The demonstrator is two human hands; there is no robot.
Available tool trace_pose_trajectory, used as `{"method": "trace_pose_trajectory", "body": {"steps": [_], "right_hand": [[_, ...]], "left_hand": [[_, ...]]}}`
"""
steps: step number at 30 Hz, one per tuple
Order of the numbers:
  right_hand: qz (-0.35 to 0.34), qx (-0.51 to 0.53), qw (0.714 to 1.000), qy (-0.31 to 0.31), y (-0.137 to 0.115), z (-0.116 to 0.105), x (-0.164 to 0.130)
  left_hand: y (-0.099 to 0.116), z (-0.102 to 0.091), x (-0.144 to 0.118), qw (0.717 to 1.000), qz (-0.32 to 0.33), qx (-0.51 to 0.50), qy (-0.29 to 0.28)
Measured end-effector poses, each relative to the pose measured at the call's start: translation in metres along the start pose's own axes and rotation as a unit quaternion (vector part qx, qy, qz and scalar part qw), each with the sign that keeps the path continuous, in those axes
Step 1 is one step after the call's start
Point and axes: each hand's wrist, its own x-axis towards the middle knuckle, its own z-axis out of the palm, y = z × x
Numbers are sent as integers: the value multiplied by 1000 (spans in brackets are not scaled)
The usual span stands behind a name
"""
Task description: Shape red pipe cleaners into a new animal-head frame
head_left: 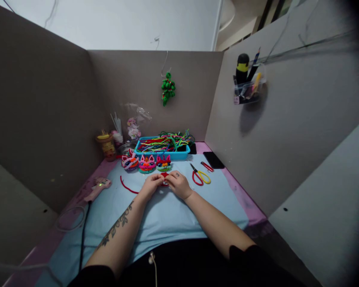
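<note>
Hands at red pipe-cleaner piece [165, 179], centre of blue mat [167, 215].
Left hand [152, 185] and right hand [179, 184] pinch it together; its long axis cannot be told, being mostly hidden.

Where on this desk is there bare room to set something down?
Bare blue mat lies between the forearms, and right of the scissors toward the pink edge. It is crowded at the back: blue tray, three pipe-cleaner faces, and around both hands.
</note>
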Motion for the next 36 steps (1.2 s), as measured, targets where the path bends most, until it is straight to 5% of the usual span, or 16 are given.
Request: {"method": "trace_pose_trajectory", "body": {"steps": [6, 10, 16, 24, 30, 36], "right_hand": [[76, 92, 992, 43, -2, 3, 2], [150, 184, 970, 61, 0, 7, 3], [233, 299, 926, -1, 7, 10, 7], [120, 168, 976, 72, 1, 3, 4], [41, 23, 998, 39, -7, 1, 2], [39, -16, 998, 43, -7, 3, 3]], "left_hand": [[1, 3, -1, 991, 87, 97, 13], [4, 4, -4, 959, 178, 215, 37], [9, 6, -11, 920, 245, 304, 25], [2, 7, -5, 962, 167, 191, 103], [-5, 2, 1, 982, 116, 112, 97], [-9, 2, 3, 988, 106, 83, 74]]}}
